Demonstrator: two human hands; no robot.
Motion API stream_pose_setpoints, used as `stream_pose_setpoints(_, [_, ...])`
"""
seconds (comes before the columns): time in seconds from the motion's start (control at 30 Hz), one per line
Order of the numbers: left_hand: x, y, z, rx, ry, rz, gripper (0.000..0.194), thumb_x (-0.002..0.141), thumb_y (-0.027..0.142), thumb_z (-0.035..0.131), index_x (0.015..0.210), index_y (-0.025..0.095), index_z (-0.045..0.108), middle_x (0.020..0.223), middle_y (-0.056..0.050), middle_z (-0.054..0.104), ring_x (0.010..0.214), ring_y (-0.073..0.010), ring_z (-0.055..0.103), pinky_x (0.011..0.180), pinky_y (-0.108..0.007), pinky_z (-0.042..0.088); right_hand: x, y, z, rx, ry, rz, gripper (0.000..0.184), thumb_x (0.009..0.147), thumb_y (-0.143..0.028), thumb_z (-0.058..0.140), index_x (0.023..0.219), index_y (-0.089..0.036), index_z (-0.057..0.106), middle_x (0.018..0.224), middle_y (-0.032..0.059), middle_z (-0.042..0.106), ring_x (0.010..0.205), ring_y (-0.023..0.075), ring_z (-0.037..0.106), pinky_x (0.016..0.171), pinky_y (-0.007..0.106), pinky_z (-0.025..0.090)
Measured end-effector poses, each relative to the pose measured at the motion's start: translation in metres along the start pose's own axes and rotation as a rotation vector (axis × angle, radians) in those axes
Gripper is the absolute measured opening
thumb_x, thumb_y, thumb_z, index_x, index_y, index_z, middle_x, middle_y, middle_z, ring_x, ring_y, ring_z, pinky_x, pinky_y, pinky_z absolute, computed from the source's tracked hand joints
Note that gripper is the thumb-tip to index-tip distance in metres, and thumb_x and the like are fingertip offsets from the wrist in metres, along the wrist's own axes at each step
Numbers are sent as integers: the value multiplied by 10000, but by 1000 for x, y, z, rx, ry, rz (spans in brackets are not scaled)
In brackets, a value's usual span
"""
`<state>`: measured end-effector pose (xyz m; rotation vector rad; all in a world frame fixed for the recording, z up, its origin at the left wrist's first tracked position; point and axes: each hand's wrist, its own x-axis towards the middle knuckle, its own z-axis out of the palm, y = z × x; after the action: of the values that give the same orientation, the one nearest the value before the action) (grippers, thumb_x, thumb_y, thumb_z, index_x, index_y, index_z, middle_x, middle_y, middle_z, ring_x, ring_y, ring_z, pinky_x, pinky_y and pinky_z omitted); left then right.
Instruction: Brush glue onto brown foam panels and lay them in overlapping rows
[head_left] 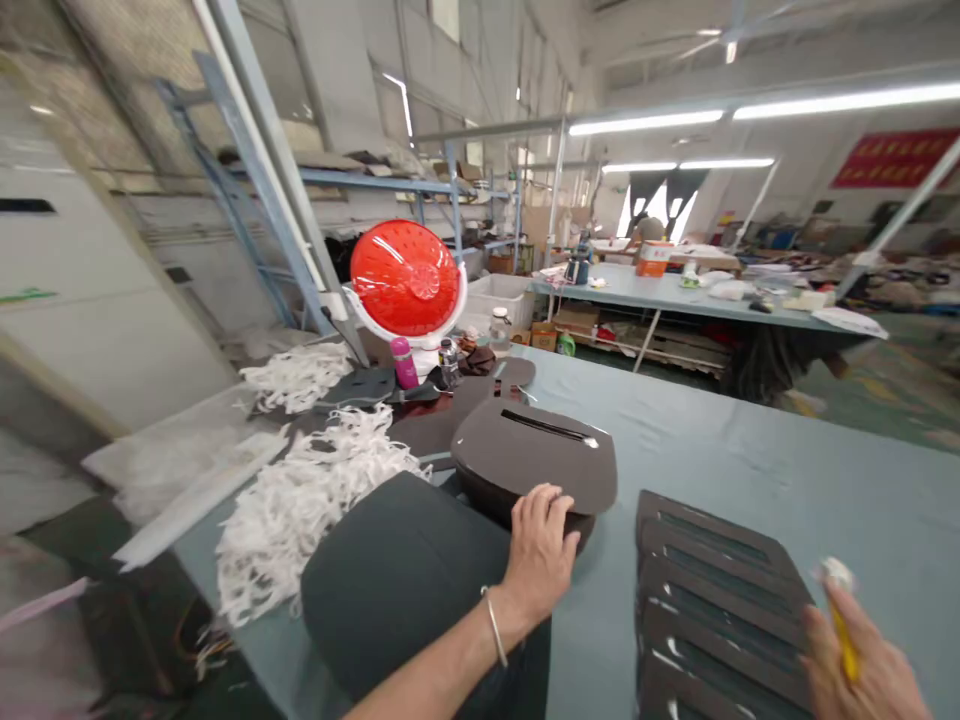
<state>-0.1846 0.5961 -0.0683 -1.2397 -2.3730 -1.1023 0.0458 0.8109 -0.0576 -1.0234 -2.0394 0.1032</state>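
Note:
My left hand [541, 545], with a pale bangle on its wrist, has its fingers bent over the near edge of a dark brown panel [525, 445]. The panel has rounded corners and a zipper-like slot, and lies on a stack of similar pieces. Under my left forearm lies a stack of dark green-black panels [397, 575]. At the lower right, my right hand [870, 655] is closed around a yellow-handled brush [844, 635] with a whitish tip, blurred by motion. Beside it, several brown slotted pieces [720, 560] overlap in a row on the table.
White strips [319, 510] lie heaped on the blue-green table [757, 450]. A red, round fan-like device [409, 280], a pink bottle [404, 363] and a clear jar [500, 328] stand at the back. Behind is another worktable [720, 300]; a metal post [270, 160] rises at left.

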Motion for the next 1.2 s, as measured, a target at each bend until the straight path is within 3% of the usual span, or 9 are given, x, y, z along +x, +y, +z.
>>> stream_pose_setpoints(0.17, [30,-73,-14,159,5,-22,475,826,306,544,1284,216,454,1349,-110,465,1301,-292,359,1076,-532,284,45,-175,64,692,-223,117,490,807,-544,503,1111,-165,566,725,35,600,581,155,578,572,284,490])
stream_pose_setpoints(0.3, [29,-102,-14,147,14,-24,420,851,279,494,1266,215,483,1336,-95,493,1254,-276,430,1052,-500,361,44,-294,126,1034,-635,103,406,776,-516,572,959,-153,586,572,-27,511,448,104,462,414,214,380])
stream_pose_setpoints(0.4, [29,-109,-11,133,40,-33,400,833,277,514,1227,210,524,1264,-95,551,1194,-293,484,1016,-514,407,40,-342,178,1019,-921,-2,315,775,-466,567,851,-161,587,499,-54,471,392,81,406,383,195,318])
stream_pose_setpoints(0.5, [31,-112,-9,110,58,-28,413,846,294,493,1249,206,514,1281,-89,544,1206,-297,473,1007,-510,425,54,-363,224,926,-881,-23,269,784,-430,524,828,-168,571,444,-69,457,354,80,389,373,189,298])
stream_pose_setpoints(0.6, [32,-114,-9,86,57,-34,419,860,302,468,1267,208,504,1342,-80,498,1245,-289,438,1017,-502,422,79,-372,254,819,-626,53,269,776,-411,492,852,-166,574,462,-50,510,378,99,457,392,192,337])
stream_pose_setpoints(0.77, [31,-115,-11,73,29,-39,437,869,284,454,1303,234,464,1374,-66,465,1277,-270,401,1038,-500,397,109,-345,257,720,-558,142,269,739,-385,478,730,-143,594,489,0,574,394,110,506,413,198,378])
stream_pose_setpoints(1.0, [32,-110,-14,115,13,3,402,880,267,446,1277,217,479,1355,-86,476,1285,-255,391,1052,-482,358,135,-200,179,410,-232,439,274,671,-341,474,538,-128,584,407,41,540,371,135,502,400,218,371])
stream_pose_setpoints(1.1, [32,-107,-14,143,15,24,379,892,264,436,1260,195,493,1339,-94,489,1269,-249,406,1046,-470,353,126,-169,146,441,-151,526,243,644,-329,487,525,-137,576,390,37,526,366,140,496,386,222,366])
stream_pose_setpoints(1.2, [31,-103,-12,147,3,41,373,894,277,441,1248,177,503,1338,-107,485,1274,-255,395,1055,-461,334,95,-160,118,468,-165,492,242,661,-345,498,517,-159,556,365,17,497,357,135,478,389,223,360])
